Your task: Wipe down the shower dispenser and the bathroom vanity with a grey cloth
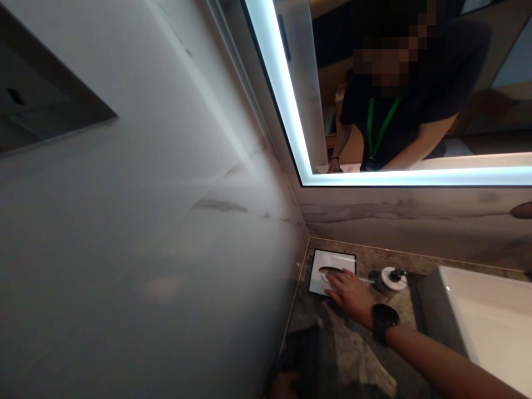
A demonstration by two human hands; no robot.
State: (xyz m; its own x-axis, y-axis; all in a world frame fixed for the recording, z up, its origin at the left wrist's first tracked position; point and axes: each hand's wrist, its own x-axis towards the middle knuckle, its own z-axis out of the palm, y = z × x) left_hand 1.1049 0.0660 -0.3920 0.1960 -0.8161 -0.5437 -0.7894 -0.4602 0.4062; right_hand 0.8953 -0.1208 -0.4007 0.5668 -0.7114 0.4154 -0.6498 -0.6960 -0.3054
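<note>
One hand (348, 292) reaches across the speckled brown-grey stone counter (366, 354) into the corner where the white marble side wall (145, 221) meets the back wall, and by its place in the view and the black watch (384, 323) on its wrist it could be either of the person's hands; going by the arm entering from the lower right, I take it as the right hand, though the mirror makes this uncertain. Its fingers (334, 279) lie spread and flat on a small white square tray with a thin black rim (331, 271), which sits on the counter in that corner, touching or just beside both walls. A dark elongated shape lies on the tray right under the fingertips; what it is cannot be told, nor whether the fingers grip it or only press on it. Just beside the tray, to its right, stands a small round white dish with a dark metal piece on top (392, 277). Further right is the edge of a white rectangular basin (490, 327). At the bottom edge, a second hand (285, 385) shows only in part, near a dark cloth-like patch; its state cannot be told. Above the counter hangs a mirror with a bright lit border (291, 122).
</note>
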